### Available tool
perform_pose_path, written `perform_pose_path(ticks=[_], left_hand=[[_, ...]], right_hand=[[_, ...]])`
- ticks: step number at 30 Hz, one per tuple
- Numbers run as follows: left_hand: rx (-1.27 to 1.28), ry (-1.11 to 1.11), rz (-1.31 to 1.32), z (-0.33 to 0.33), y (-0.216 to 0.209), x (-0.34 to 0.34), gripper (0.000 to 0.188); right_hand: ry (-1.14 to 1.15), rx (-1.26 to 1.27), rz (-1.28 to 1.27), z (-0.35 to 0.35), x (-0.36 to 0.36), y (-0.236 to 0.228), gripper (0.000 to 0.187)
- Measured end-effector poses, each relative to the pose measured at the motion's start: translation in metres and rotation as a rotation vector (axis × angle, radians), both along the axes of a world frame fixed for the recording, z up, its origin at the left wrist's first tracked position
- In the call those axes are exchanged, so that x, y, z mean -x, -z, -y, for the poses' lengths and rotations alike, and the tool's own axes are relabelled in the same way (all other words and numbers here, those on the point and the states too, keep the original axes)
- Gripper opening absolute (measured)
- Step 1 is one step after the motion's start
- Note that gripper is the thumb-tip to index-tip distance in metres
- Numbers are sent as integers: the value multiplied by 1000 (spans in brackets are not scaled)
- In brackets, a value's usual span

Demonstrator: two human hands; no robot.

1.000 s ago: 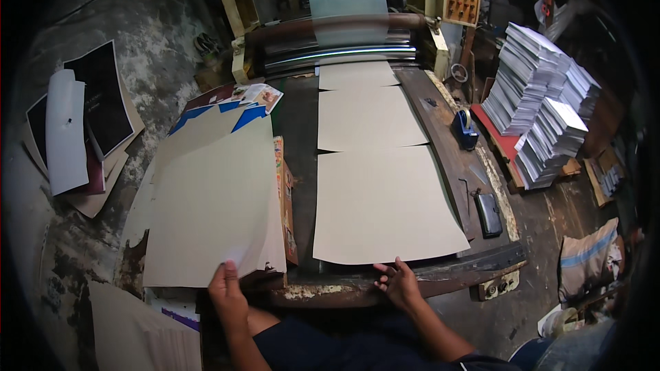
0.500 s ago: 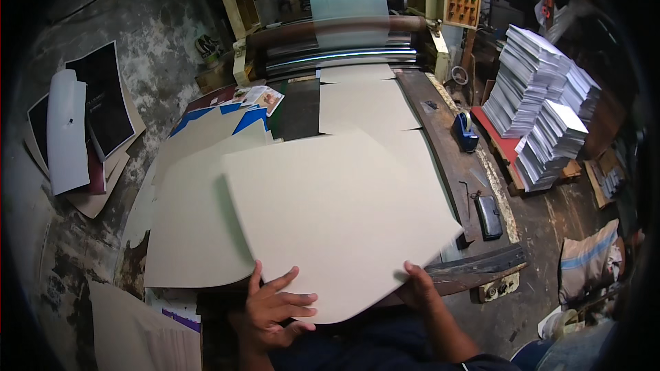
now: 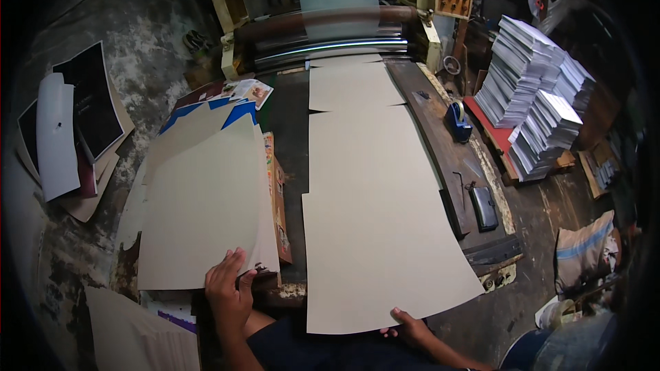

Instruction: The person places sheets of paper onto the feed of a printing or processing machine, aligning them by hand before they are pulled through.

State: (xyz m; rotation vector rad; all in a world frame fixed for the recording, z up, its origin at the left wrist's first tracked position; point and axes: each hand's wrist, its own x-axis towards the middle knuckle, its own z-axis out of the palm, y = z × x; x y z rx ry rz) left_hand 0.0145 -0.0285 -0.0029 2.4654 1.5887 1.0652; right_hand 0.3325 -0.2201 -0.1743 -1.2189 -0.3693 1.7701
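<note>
A large beige paper sheet (image 3: 385, 254) lies lengthwise on the machine's feed table, its near end reaching over the front edge. My right hand (image 3: 407, 328) pinches that near edge, thumb on top and fingers beneath. To the left is a stack of similar beige sheets (image 3: 196, 199). My left hand (image 3: 230, 285) rests at the stack's near right corner, fingers stretched over the top sheet and thumb apart. Beside that hand the top sheet's corner curls up. More beige sheets run in a line from the held one toward shiny rollers (image 3: 330, 48).
Clear film (image 3: 337, 0) hangs over the rollers. At the table's right side are a blue tape dispenser (image 3: 458, 122), a hex key (image 3: 462, 189) and a dark case (image 3: 485, 208). Tall paper stacks (image 3: 519, 72) stand farther right. An orange-patterned box (image 3: 277, 199) sits beside the left stack.
The large sheet has been lowered and squared onto the feed table, overlapping the line. My left hand has let go of it and moved left to the stack. My right hand still grips its edge.
</note>
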Motion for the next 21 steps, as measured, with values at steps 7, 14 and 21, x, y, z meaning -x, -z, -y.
perform_pose_path(ticks=[7,14,21], left_hand=[[-26,-76,53,2,4,-3,35],[105,-31,173,-1,-5,7,39],[294,15,417,-1,-16,6,36]], right_hand=[[-14,-14,49,17,8,-20,49],[202,-45,-141,-16,8,-19,48],[445,-65,-166,-64,7,8,51]])
